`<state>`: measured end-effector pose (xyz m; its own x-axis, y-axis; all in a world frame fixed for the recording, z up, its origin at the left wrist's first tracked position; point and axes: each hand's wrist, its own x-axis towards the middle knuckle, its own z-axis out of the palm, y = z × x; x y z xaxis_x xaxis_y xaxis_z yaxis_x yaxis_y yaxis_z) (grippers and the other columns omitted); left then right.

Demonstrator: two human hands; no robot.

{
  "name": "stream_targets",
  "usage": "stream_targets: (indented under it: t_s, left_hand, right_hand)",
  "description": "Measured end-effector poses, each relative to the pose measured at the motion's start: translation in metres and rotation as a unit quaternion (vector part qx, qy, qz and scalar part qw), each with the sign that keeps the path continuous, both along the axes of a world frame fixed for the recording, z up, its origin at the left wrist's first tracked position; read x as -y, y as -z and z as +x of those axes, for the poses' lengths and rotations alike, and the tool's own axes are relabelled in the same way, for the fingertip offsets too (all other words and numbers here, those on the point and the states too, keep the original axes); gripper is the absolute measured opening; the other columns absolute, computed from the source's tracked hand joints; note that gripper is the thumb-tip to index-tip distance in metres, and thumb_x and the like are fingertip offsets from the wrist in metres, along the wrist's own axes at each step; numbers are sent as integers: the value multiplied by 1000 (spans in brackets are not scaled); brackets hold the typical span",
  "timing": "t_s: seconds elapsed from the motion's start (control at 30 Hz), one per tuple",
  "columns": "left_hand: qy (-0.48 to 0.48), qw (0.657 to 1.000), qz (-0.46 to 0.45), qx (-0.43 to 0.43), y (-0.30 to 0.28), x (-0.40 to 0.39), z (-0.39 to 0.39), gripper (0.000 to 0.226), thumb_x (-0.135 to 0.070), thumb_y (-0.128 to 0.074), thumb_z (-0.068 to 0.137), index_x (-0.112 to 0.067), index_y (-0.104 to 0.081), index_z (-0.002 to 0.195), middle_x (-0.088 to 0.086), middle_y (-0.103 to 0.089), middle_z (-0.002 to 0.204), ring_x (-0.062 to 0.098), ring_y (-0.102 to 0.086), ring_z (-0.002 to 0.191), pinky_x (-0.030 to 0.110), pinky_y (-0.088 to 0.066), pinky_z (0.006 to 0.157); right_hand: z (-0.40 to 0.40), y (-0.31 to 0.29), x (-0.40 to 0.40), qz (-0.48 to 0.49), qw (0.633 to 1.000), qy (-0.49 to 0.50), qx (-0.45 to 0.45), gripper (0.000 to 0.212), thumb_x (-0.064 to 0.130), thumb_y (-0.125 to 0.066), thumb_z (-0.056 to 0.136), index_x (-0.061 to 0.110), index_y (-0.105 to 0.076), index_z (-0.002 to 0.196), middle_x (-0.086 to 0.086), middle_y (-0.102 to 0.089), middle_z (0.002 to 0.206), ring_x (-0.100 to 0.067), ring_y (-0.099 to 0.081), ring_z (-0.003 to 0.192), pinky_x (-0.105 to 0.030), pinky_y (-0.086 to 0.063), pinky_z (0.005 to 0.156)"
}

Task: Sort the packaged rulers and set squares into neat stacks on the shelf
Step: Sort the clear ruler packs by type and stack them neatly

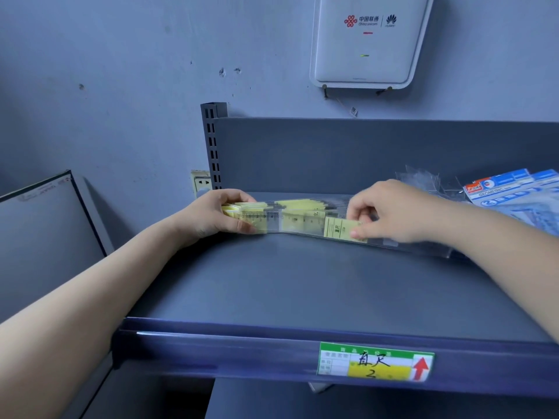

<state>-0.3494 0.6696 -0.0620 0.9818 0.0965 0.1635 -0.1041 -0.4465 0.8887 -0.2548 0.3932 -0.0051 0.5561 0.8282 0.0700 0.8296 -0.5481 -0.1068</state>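
Observation:
A bundle of clear packaged rulers (302, 219) with yellow labels lies lengthwise near the back of the grey shelf (302, 282). My left hand (217, 216) grips the bundle's left end, fingers over the top and thumb in front. My right hand (390, 213) pinches the right part of the bundle at a yellow label. Blue-and-white set square packs (514, 192) lie at the shelf's far right, apart from both hands.
Loose clear sleeves (420, 178) sit behind my right hand. The shelf's front rail carries a green and yellow price tag (375, 361). A slotted upright (213, 146) stands at the back left, a white router (366, 40) hangs on the wall, and a dark-edged board (45, 225) leans at left.

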Motion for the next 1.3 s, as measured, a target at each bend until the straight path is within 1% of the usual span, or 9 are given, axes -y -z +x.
stream_targets:
  t_s: [0.23, 0.43, 0.6, 0.73, 0.83, 0.9, 1.0, 1.13, 1.3]
  left_hand:
    - [-1, 1000, 15, -1, -3, 3, -2, 72, -50, -90, 27, -20, -64, 87, -14, -66, 76, 3, -61, 72, 10, -47, 68]
    - [-18, 999, 39, 20, -2, 7, -2, 40, -17, -87, 50, -17, -62, 82, -13, -64, 73, 1, -59, 67, 11, -46, 66]
    - [-41, 997, 50, 38, -6, 7, -4, 40, -15, -86, 50, -18, -62, 82, -5, -62, 78, 4, -57, 68, 13, -47, 67]
    - [-101, 985, -65, 128, -35, 12, -5, 58, -8, -87, 49, -19, -60, 99, -1, -62, 90, 11, -62, 78, 18, -54, 72]
    - [-84, 968, -135, 193, -63, 26, -2, 69, -15, -86, 59, -10, -52, 119, 4, -66, 105, 15, -67, 92, 23, -54, 81]
    - [-85, 975, -96, 182, -72, 45, 1, 71, -30, -79, 66, -15, -48, 129, 1, -63, 118, 10, -63, 103, 27, -50, 91]
    - [-43, 987, -40, 149, -74, 82, 6, 44, -31, -51, 95, -21, -40, 136, -13, -53, 128, -8, -50, 112, 13, -41, 95]
    - [10, 987, -110, 120, -63, 118, 19, 36, -28, -34, 101, -26, -34, 137, -14, -51, 113, -8, -49, 92, 15, -41, 97]
    - [40, 968, -209, 133, -70, 135, 26, 32, -24, -30, 103, -20, -41, 133, -3, -59, 116, 7, -55, 111, 23, -43, 96]
  right_hand:
    - [-6, 7, -36, 56, 992, -9, 116, 20, 38, -66, 82, 30, -48, 85, 15, -50, 80, -12, -48, 89, -25, -32, 63]
    - [5, 13, -57, -17, 997, 4, 72, 84, 51, -69, 74, 23, -28, 141, 4, -40, 139, -19, -34, 131, -35, -26, 107]
    - [16, 12, -69, -24, 999, -9, -41, 34, 42, -71, 77, 22, -53, 100, 12, -50, 83, -14, -51, 80, -26, -36, 62]
    - [20, 4, -64, 114, 989, -34, -91, 26, 35, -72, 78, 21, -54, 89, 12, -48, 71, -6, -45, 64, -18, -32, 54]
    - [18, -10, -60, 262, 948, -57, -172, 21, 28, -72, 80, 18, -60, 93, 10, -58, 77, -10, -54, 71, -11, -40, 63]
    - [15, -12, -60, 361, 891, -80, -264, 22, 24, -69, 82, 22, -59, 101, 5, -66, 95, -13, -62, 89, -21, -48, 83]
    - [9, -8, -62, 424, 827, -109, -353, 31, 27, -59, 88, 28, -51, 118, 5, -63, 118, -8, -58, 111, -26, -45, 97]
    - [6, 3, -57, 398, 845, -87, -347, 27, 36, -45, 96, 36, -39, 122, 10, -56, 125, -1, -50, 116, -27, -38, 104]
    - [-3, 2, -51, 473, 802, -69, -359, 13, 42, -42, 95, 42, -41, 108, 22, -56, 109, 11, -51, 104, -20, -41, 90]
